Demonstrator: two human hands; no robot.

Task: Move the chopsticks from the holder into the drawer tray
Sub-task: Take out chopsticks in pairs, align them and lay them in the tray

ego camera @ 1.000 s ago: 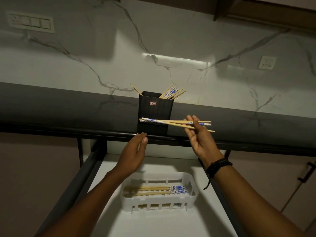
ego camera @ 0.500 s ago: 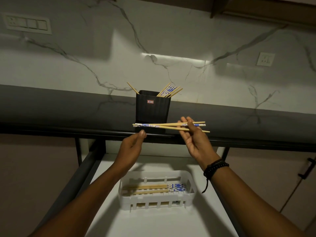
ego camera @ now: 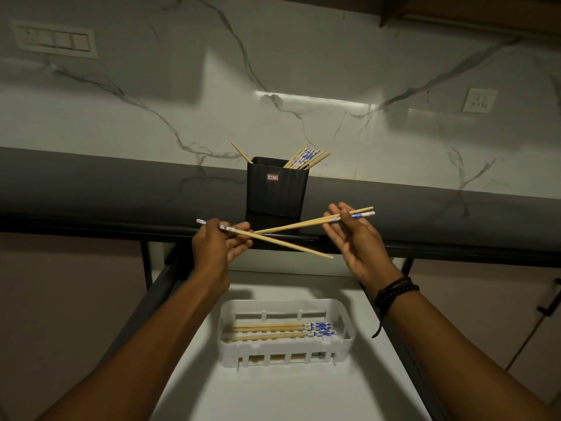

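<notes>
A black holder point(ego camera: 276, 189) stands on the dark counter with several chopsticks point(ego camera: 306, 156) sticking out of it. In front of it, my left hand point(ego camera: 217, 244) grips one chopstick point(ego camera: 288, 246) by its blue-patterned end, tip pointing right and down. My right hand point(ego camera: 355, 238) holds two chopsticks point(ego camera: 300, 224) by their patterned ends, tips pointing left. The held sticks cross in mid-air above the open drawer. Below them, a white slotted tray point(ego camera: 346, 341) in the drawer holds several chopsticks point(ego camera: 282, 329) lying side by side.
The drawer point(ego camera: 303, 396) has a white floor and dark side rails. The dark counter edge point(ego camera: 91, 220) runs across above it. A marble wall with a switch plate point(ego camera: 54, 39) and a socket point(ego camera: 479, 100) is behind. A cabinet handle point(ego camera: 551, 299) is at right.
The bundle held level in my right hand has split: my left hand took one chopstick and pulled it left, and the sticks now cross. Both hands dropped slightly toward the drawer.
</notes>
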